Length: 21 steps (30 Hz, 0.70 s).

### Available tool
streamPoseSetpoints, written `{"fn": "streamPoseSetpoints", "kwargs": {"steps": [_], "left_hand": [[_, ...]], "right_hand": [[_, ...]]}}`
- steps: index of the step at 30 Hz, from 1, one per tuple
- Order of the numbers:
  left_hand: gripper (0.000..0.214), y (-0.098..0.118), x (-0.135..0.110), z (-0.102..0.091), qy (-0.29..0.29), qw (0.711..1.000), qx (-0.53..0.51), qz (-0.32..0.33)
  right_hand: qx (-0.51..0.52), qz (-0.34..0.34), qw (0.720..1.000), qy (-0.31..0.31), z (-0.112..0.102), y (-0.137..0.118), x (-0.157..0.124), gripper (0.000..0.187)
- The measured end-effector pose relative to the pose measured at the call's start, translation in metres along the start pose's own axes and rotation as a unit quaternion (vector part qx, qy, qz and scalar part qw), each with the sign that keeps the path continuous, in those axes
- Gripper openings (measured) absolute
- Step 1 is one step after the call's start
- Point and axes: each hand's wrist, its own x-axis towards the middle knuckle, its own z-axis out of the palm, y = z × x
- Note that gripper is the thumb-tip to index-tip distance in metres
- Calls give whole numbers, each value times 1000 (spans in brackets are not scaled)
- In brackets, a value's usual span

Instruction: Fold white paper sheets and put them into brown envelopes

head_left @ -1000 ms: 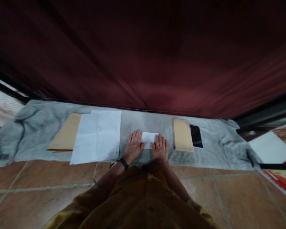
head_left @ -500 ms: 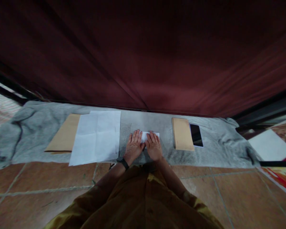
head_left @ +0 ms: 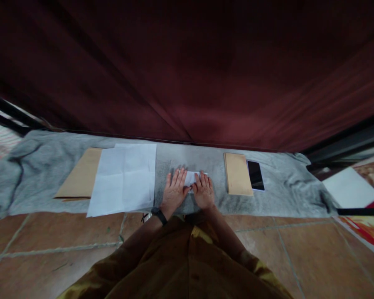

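A small folded white paper (head_left: pixel 190 177) lies flat on the grey cloth, partly covered by both hands. My left hand (head_left: pixel 174 192), with a dark watch at its wrist, rests on the paper's left side, fingers stretched out. On the right side lies my right hand (head_left: pixel 203 192), its fingers also extended. Both thumbs point inward near the paper's lower edge, with a gap between the hands. To the left, large white sheets (head_left: pixel 123 178) with fold creases overlap a brown paper envelope (head_left: pixel 81 174).
A stack of tan envelopes (head_left: pixel 239 174) lies on the grey cloth (head_left: pixel 286 182) to the right, beside a dark-screened phone (head_left: pixel 255 175). A dark red curtain (head_left: pixel 187 83) hangs behind the cloth. Tiled floor (head_left: pixel 65 236) runs along the near edge.
My hands have moved slightly apart, the right one shifting right, showing more of the folded paper between them. The view has shifted a little; the other things stay in place.
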Motion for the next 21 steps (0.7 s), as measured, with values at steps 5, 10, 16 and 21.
{"fn": "streamPoseSetpoints", "kwargs": {"steps": [5, 10, 16, 21], "left_hand": [[65, 7, -5, 0, -20, 999, 5, 37], [60, 3, -5, 5, -57, 995, -14, 77], [59, -2, -4, 8, -66, 994, 11, 87], [61, -4, -5, 12, -63, 993, 22, 94]], "right_hand": [[-1, 6, 1000, -1, 1, 0, -1, 53], [7, 12, 1000, -13, 0, -1, 0, 53], [8, 22, 1000, 17, 0, 3, -2, 57], [-8, 28, 999, 34, -2, 16, -8, 61]]}}
